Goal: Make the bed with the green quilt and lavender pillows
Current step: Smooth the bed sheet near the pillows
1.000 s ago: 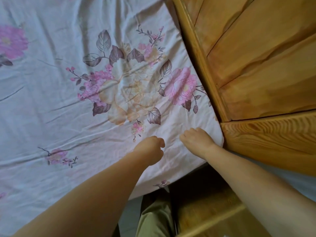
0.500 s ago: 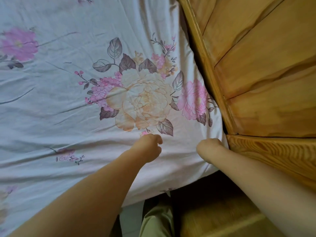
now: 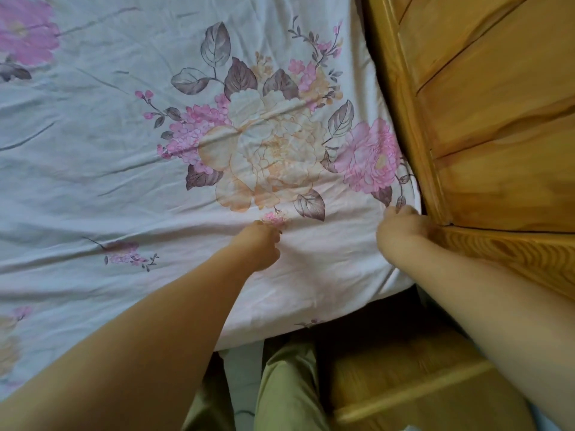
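Both hands pinch the floral bedsheet [image 3: 217,144]: the left hand [image 3: 258,247], its grip curled on a fold at lower centre, the right hand [image 3: 401,228] gripping the sheet's corner at the wooden headboard [image 3: 485,119], centre right. The sheet spreads flat leftward across the bed, its near edge running from lower left up to centre right.
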Available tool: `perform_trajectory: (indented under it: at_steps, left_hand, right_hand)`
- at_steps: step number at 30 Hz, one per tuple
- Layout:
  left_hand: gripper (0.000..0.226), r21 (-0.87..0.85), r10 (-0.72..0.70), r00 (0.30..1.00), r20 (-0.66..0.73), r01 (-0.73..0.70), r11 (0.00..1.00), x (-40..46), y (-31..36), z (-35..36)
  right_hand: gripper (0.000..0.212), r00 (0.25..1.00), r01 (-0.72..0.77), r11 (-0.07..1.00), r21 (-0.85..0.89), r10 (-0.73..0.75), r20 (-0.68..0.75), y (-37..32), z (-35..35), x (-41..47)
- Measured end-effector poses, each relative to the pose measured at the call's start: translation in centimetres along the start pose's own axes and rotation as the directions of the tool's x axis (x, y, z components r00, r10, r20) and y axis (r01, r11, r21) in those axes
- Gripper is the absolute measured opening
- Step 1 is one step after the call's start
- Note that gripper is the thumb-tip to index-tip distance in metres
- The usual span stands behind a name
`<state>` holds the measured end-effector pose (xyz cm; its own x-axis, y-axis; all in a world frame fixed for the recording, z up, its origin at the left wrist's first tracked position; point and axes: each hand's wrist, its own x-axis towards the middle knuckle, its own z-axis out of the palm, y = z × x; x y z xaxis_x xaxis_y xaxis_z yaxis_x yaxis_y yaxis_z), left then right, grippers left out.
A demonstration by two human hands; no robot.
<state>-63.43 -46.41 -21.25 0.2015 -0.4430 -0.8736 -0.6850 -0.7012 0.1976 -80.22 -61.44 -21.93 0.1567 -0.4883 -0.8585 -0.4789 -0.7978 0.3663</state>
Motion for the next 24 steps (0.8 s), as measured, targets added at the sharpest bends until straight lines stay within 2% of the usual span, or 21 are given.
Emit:
perform_trajectory:
  at_steps: [1,2,4,6,8,9,11,12,14,16,18,20,22,24]
  left_hand:
    - [0.040,0.016,0.003,1.000,0.012,-0.003,1.000,-0.1,-0.2,0.4]
    - [0.040,0.029,0.005,0.999,0.034,-0.006,1.000,-0.1,-0.5,0.9]
    - [0.044,0.066,0.011,0.997,0.074,-0.016,0.998,-0.3,-1.4,2.5]
    - [0.051,0.115,0.011,0.996,0.085,-0.021,0.993,-1.1,-2.8,4.5]
    - [0.056,0.186,0.011,0.989,0.149,-0.039,0.982,-2.5,-4.6,7.3]
    - [0.054,0.231,0.005,0.971,0.237,-0.061,0.971,-3.3,-5.8,9.1]
    - [0.043,0.319,-0.036,0.907,0.419,-0.110,0.941,-5.2,-7.9,12.6]
    - [0.036,0.344,-0.056,0.887,0.457,-0.118,0.932,-5.9,-8.6,13.9]
    - [0.028,0.322,-0.056,0.918,0.392,-0.080,0.943,-6.5,-9.4,14.8]
    - [0.029,0.224,0.008,0.980,0.198,-0.053,0.973,-6.3,-9.4,13.5]
    - [0.036,0.141,0.075,0.997,-0.030,-0.070,0.988,-5.5,-9.4,11.0]
    - [0.050,0.108,0.103,0.974,-0.204,-0.082,0.991,-4.0,-10.4,8.4]
    - [0.071,0.094,0.067,0.975,-0.213,-0.048,0.994,-2.6,-12.4,6.5]
    - [0.083,0.059,-0.005,0.992,-0.125,0.012,0.998,-2.2,-15.6,6.2]
  right_hand:
    - [0.047,0.999,0.048,0.999,0.022,-0.047,-0.027,-0.9,-0.5,-0.4]
    - [0.045,0.984,0.141,0.989,0.040,-0.135,-0.113,-2.2,-0.8,-0.8]
    - [0.042,0.892,0.376,0.925,0.056,-0.345,-0.293,-4.8,-0.8,-2.1]
    - [0.045,0.823,0.508,0.858,0.077,-0.458,-0.336,-7.2,0.5,-3.5]
    - [0.049,0.837,0.522,0.846,0.104,-0.486,-0.250,-8.6,3.1,-4.8]
    - [0.050,0.851,0.517,0.848,0.119,-0.495,-0.173,-9.1,4.6,-5.7]
    - [0.051,0.861,0.505,0.853,0.131,-0.509,-0.001,-9.7,7.5,-7.5]
    - [0.048,0.859,0.501,0.854,0.138,-0.511,0.045,-9.8,8.5,-8.1]
    - [0.034,0.868,0.489,0.845,0.215,-0.496,-0.025,-10.5,8.4,-8.8]
    - [0.026,0.860,0.507,0.825,0.249,-0.468,-0.201,-11.7,6.1,-8.6]
    - [0.032,0.812,0.539,0.820,0.193,-0.444,-0.379,-13.7,3.2,-7.7]
    - [0.039,0.775,0.534,0.824,0.190,-0.388,-0.498,-16.0,0.1,-6.7]
    - [0.048,0.789,0.514,0.830,0.214,-0.360,-0.497,-18.2,-2.4,-5.6]
    - [0.060,0.836,0.489,0.841,0.229,-0.377,-0.400,-20.9,-3.6,-5.3]
